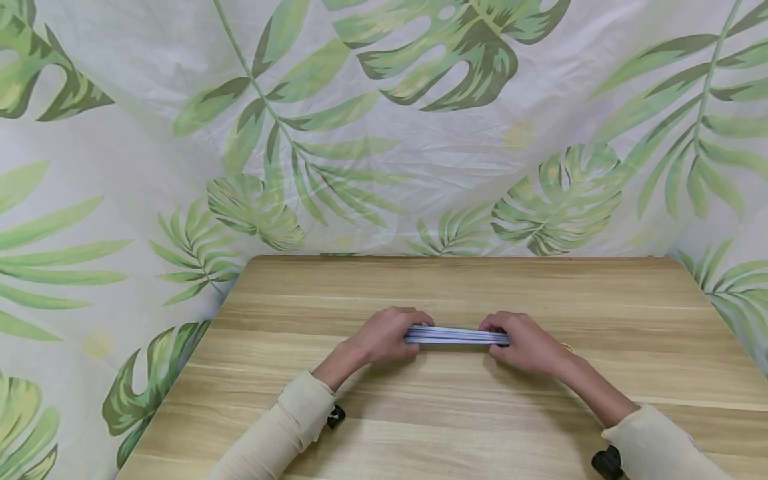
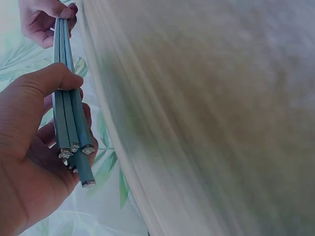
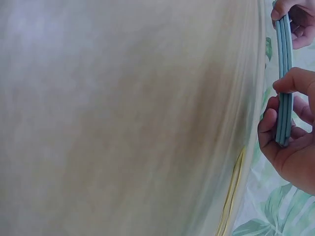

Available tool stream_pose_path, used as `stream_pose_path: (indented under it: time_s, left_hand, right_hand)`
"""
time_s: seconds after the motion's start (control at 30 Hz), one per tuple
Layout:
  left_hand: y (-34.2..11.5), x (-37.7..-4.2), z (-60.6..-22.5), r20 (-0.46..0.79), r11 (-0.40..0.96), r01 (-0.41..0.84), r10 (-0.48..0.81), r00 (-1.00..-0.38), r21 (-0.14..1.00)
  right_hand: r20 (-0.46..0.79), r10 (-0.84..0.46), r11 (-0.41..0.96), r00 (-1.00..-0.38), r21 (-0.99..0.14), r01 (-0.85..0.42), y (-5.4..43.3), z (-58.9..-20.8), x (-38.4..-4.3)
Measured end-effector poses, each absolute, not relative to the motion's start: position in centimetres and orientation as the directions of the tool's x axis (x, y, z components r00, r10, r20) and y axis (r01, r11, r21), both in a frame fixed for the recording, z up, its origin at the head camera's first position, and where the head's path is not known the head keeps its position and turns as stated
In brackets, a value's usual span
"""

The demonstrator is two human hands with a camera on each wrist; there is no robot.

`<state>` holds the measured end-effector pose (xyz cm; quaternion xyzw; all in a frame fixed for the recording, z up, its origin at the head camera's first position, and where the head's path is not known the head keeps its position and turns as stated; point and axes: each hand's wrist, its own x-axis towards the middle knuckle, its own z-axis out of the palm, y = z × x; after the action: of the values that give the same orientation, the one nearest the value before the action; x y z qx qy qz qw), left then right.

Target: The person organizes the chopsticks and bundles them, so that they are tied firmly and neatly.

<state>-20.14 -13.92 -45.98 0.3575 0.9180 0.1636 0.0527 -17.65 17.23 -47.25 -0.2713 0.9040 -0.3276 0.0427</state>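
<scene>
A bundle of several slim light-blue, pencil-like sticks is held lengthwise between the two hands over the table. My left hand grips its left end, thumb on one side and fingers on the other. At that end the sticks show rough silvery tips, and one juts out past the others. My right hand pinches the other end, where the tips sit almost even. The palms partly hide both ends in the head view.
Behind the right wrist, a thin yellow loop, like a rubber band, lies on the wooden table. A leaf-patterned cloth hangs along the table's far edge and sides. Dark wrist devices sit at the cuffs.
</scene>
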Motion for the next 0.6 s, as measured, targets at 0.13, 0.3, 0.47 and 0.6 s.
stream_pose_path:
  time_s: [0.13, 0.3, 0.47, 0.6]
  left_hand:
    - [-14.0, -20.1, -45.6, 0.045, 0.680, 0.649, 0.678, -0.733, 0.341]
    - [-14.1, -19.9, -44.7, 0.111, 0.672, 0.660, 0.667, -0.737, 0.337]
    - [-14.3, -19.8, -44.2, 0.193, 0.676, 0.664, 0.640, -0.744, 0.319]
    - [-14.5, -19.6, -44.0, 0.260, 0.673, 0.659, 0.606, -0.752, 0.337]
  right_hand:
    - [0.121, -0.512, 0.622, -0.851, -0.630, -0.464, 17.4, -47.1, -17.4]
    - [0.127, -0.494, 0.599, -0.860, -0.667, -0.443, 17.6, -46.5, -16.9]
    - [0.120, -0.498, 0.574, -0.859, -0.697, -0.430, 17.9, -45.9, -16.6]
    - [0.131, -0.478, 0.557, -0.869, -0.720, -0.415, 18.2, -45.9, -16.4]
